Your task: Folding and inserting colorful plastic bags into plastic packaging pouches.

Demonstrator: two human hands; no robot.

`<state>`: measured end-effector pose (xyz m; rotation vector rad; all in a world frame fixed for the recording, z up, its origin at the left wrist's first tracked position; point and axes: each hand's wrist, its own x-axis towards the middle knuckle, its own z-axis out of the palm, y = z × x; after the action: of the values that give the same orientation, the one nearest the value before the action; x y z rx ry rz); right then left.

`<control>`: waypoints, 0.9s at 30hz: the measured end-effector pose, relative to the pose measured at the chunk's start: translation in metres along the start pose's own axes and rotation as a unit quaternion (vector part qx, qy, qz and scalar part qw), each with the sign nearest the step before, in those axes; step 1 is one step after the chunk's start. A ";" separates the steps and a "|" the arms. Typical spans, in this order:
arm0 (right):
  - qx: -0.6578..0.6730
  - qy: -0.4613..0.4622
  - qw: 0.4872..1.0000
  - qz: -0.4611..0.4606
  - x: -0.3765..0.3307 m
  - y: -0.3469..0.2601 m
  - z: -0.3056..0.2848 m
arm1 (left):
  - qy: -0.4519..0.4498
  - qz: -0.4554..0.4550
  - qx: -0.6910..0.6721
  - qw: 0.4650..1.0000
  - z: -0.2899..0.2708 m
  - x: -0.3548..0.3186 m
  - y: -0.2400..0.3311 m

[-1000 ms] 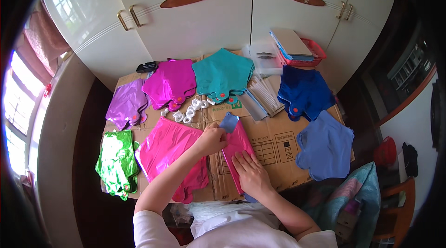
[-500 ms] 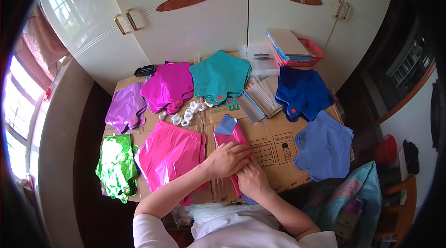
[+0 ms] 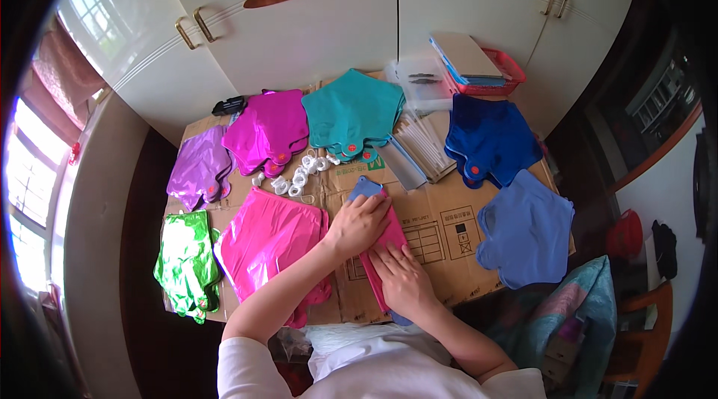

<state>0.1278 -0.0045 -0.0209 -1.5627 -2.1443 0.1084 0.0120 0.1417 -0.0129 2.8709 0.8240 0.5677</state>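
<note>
A long folded pink foil balloon (image 3: 394,233) lies on the cardboard at the middle of the table, with a periwinkle-blue foil piece (image 3: 366,186) showing at its far end and a bit of blue at its near end. My left hand (image 3: 357,225) lies across its upper part, fingers stretched over the foil near the blue end. Lower down, my right hand (image 3: 402,278) rests flat on the strip, fingers spread. Left of my left forearm is a stack of flat pink foil balloons (image 3: 269,242). How the folded layers sit beneath my hands is hidden.
Around the cardboard (image 3: 441,272) lie flat foil balloons: green (image 3: 185,257), lilac (image 3: 197,167), magenta (image 3: 265,130), teal (image 3: 351,111), dark blue (image 3: 490,137) and periwinkle (image 3: 526,227). White ribbon rolls (image 3: 299,177), thin flat packs (image 3: 422,148) and a red basket (image 3: 508,74) stand farther back.
My left hand has slid away from me toward the blue end, covering part of it. My right hand has flattened out on the strip, now apart from the left. The view has shifted slightly.
</note>
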 end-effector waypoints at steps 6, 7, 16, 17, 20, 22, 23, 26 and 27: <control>0.015 -0.011 1.000 -0.013 -0.002 0.004 -0.004 | 0.003 -0.018 0.074 0.997 -0.006 0.000 0.001; 0.107 -0.036 0.994 -0.002 -0.002 0.009 -0.008 | 0.001 -0.020 0.078 0.997 -0.006 -0.001 0.001; -0.037 0.019 0.998 -0.037 0.051 0.085 -0.039 | 0.029 -0.019 0.099 0.994 -0.001 -0.004 0.002; -0.039 0.016 0.998 -0.044 0.053 0.089 -0.033 | 0.026 -0.017 0.104 0.994 -0.001 -0.003 0.002; -0.055 0.003 0.997 -0.053 0.050 0.091 -0.030 | 0.013 -0.017 0.114 0.993 -0.003 -0.003 0.002; -0.059 -0.017 0.997 -0.056 0.045 0.089 -0.032 | -0.002 -0.021 0.119 0.993 -0.003 -0.003 0.002; -0.058 -0.031 0.996 -0.058 0.044 0.087 -0.035 | 0.000 -0.024 0.113 0.993 -0.002 -0.004 0.001; -0.064 -0.074 0.993 -0.063 0.036 0.082 -0.047 | 0.004 -0.030 0.099 0.995 0.001 -0.006 0.000; -0.067 -0.087 0.992 -0.066 0.033 0.081 -0.051 | 0.002 -0.031 0.098 0.995 0.001 -0.005 0.000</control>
<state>0.2122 0.0426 0.0078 -1.5292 -2.4296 0.0616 0.0086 0.1388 -0.0150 3.0057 1.0191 0.5133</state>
